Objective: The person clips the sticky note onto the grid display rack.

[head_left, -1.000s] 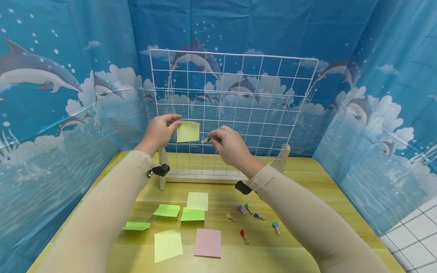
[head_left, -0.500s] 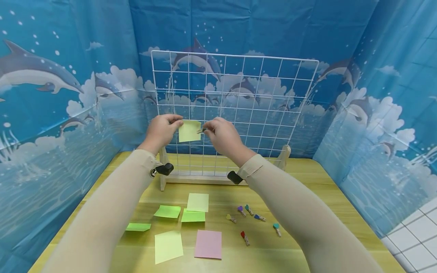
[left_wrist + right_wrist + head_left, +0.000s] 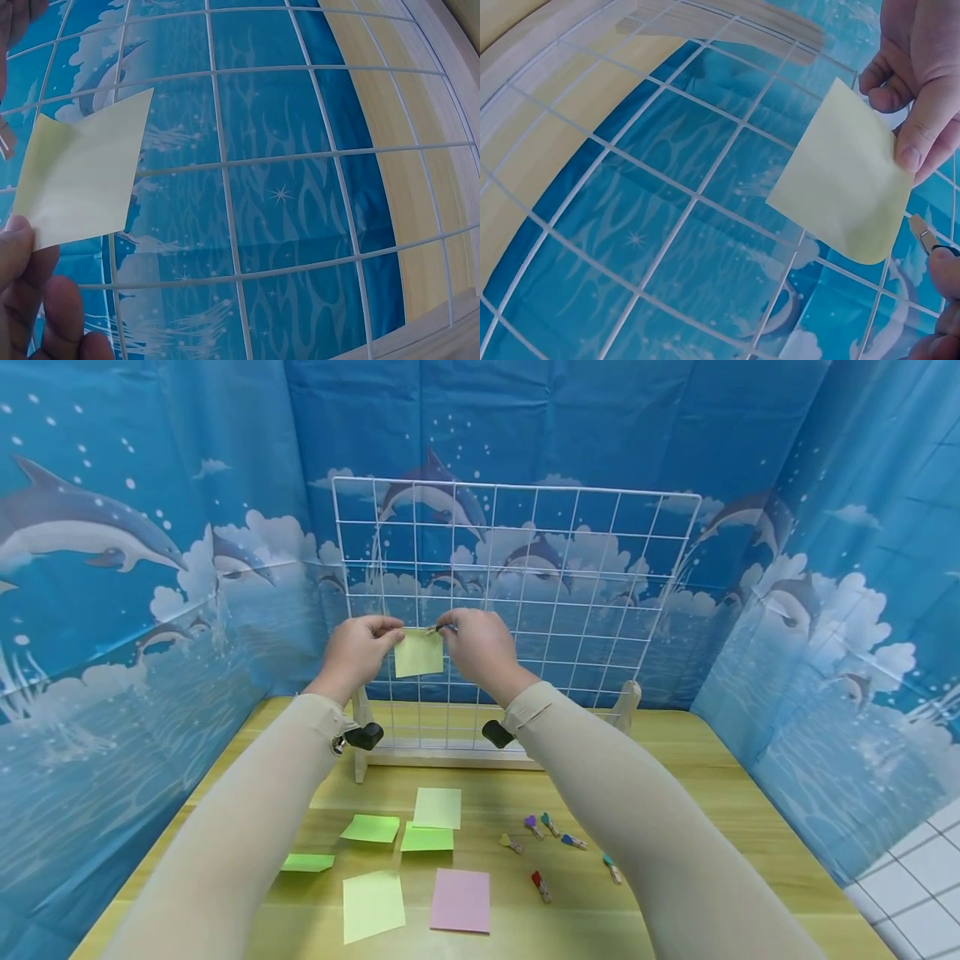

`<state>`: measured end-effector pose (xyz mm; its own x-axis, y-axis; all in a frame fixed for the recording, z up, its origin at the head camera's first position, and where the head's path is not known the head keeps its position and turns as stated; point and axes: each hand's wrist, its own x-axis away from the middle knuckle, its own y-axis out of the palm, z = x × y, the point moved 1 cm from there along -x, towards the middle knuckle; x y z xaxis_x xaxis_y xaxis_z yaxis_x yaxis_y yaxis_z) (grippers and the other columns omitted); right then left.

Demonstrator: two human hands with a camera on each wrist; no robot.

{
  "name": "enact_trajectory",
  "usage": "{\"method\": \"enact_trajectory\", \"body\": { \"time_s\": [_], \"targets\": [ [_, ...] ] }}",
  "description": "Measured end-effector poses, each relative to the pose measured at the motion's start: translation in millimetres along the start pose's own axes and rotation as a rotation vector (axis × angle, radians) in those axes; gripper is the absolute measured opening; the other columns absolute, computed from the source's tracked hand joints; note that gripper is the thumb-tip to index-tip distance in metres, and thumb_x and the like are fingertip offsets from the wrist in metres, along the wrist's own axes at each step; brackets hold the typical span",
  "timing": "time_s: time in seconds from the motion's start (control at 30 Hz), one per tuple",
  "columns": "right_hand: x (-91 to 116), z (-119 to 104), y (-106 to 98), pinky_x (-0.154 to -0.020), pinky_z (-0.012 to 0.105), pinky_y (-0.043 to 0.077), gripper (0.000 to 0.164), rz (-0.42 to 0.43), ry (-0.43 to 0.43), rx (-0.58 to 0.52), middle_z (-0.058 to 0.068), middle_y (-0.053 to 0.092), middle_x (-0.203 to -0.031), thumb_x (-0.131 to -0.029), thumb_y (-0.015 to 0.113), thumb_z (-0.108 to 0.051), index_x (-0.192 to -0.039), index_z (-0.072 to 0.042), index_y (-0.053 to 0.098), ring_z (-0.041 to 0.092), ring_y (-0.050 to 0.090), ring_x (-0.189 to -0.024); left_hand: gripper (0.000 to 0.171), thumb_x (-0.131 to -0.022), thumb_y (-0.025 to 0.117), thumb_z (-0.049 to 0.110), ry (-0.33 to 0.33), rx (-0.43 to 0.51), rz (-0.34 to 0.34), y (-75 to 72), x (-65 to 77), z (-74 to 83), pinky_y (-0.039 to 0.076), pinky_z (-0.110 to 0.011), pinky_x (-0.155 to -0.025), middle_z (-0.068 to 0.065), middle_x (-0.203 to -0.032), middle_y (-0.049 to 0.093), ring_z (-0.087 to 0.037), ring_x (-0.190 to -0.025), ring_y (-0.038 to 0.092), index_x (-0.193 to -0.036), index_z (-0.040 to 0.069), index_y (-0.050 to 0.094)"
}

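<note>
My left hand (image 3: 357, 656) pinches the left upper corner of a pale yellow sticky note (image 3: 419, 654) between thumb and fingers. The note hangs in front of the white wire grid (image 3: 525, 491), its far corner slightly curled. In my right hand (image 3: 482, 652) is a small wooden clothespin (image 3: 922, 232), pinched between thumb and fingers. Its tip points at the note's top edge, close beside the paper in the right wrist view. A dark piece on the clothespin's handle end is mostly covered by the fingers.
On the wooden table (image 3: 675, 827) lie green sticky notes (image 3: 371, 828), yellow ones (image 3: 372, 906) and a pink pad (image 3: 460, 900). Several heart-topped clothespins (image 3: 542, 887) are scattered to the right. Wooden feet (image 3: 626, 706) hold the grid up, with a dolphin-print curtain (image 3: 795, 527) behind.
My right hand has moved left and up, bringing the clothespin from beside the note to its top edge. The left hand, still pinching the note, has shifted slightly right.
</note>
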<state>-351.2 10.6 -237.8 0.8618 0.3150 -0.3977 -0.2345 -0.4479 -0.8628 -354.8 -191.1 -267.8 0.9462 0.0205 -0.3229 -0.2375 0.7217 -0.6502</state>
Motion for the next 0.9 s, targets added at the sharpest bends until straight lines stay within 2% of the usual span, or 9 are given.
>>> {"method": "enact_trajectory", "body": {
  "time_s": [0.13, 0.27, 0.37, 0.73, 0.9],
  "targets": [
    [-5, -2, 2, -0.047, 0.026, 0.035, 0.032, 0.015, 0.018, -0.012, 0.000, 0.076, -0.093, -0.112, 0.053, -0.030, -0.135, -0.020, 0.072, 0.014, 0.042, -0.048, 0.035, -0.109, 0.058, 0.039, 0.002, -0.004, 0.008, 0.8, 0.0, -0.6, 0.036, -0.034, -0.048, -0.001, -0.128, 0.073, -0.019, -0.052, 0.036, -0.138, 0.022, 0.071],
    [-9, -3, 4, -0.049, 0.026, 0.037, 0.031, 0.027, 0.021, -0.007, 0.001, 0.078, -0.112, -0.112, 0.053, -0.030, -0.134, -0.020, 0.073, 0.015, 0.047, -0.053, 0.035, -0.109, 0.058, 0.039, 0.008, -0.008, 0.008, 1.1, 0.6, -1.0, 0.035, -0.033, -0.047, -0.002, -0.128, 0.073, -0.018, -0.050, 0.035, -0.138, 0.022, 0.071],
    [-12, -5, 4, -0.051, 0.026, 0.039, 0.031, 0.027, 0.022, -0.002, 0.002, 0.078, -0.120, -0.112, 0.053, -0.029, -0.133, -0.019, 0.074, 0.015, 0.053, -0.059, 0.035, -0.110, 0.058, 0.039, 0.013, -0.007, 0.010, 1.1, 1.4, -1.4, 0.035, -0.033, -0.047, -0.002, -0.128, 0.073, -0.018, -0.050, 0.035, -0.137, 0.022, 0.071],
    [-17, -8, 9, -0.056, 0.026, 0.047, 0.030, 0.019, 0.055, -0.004, 0.001, 0.078, -0.120, -0.112, 0.054, -0.029, -0.132, -0.019, 0.074, 0.015, 0.065, -0.072, 0.033, -0.109, 0.059, 0.038, 0.030, -0.007, 0.026, 0.7, 3.3, -3.2, 0.036, -0.033, -0.047, -0.001, -0.120, 0.075, -0.019, -0.049, 0.036, -0.135, 0.023, 0.072],
    [-18, -9, 11, -0.060, 0.027, 0.050, 0.030, 0.025, 0.061, -0.003, 0.002, 0.078, -0.120, -0.112, 0.055, -0.028, -0.132, -0.019, 0.074, 0.014, 0.066, -0.075, 0.035, -0.109, 0.059, 0.039, 0.040, -0.016, 0.028, 2.0, 3.0, -4.9, 0.039, -0.035, -0.052, -0.001, -0.119, 0.074, -0.021, -0.056, 0.043, -0.137, 0.022, 0.071]
  ]
}}
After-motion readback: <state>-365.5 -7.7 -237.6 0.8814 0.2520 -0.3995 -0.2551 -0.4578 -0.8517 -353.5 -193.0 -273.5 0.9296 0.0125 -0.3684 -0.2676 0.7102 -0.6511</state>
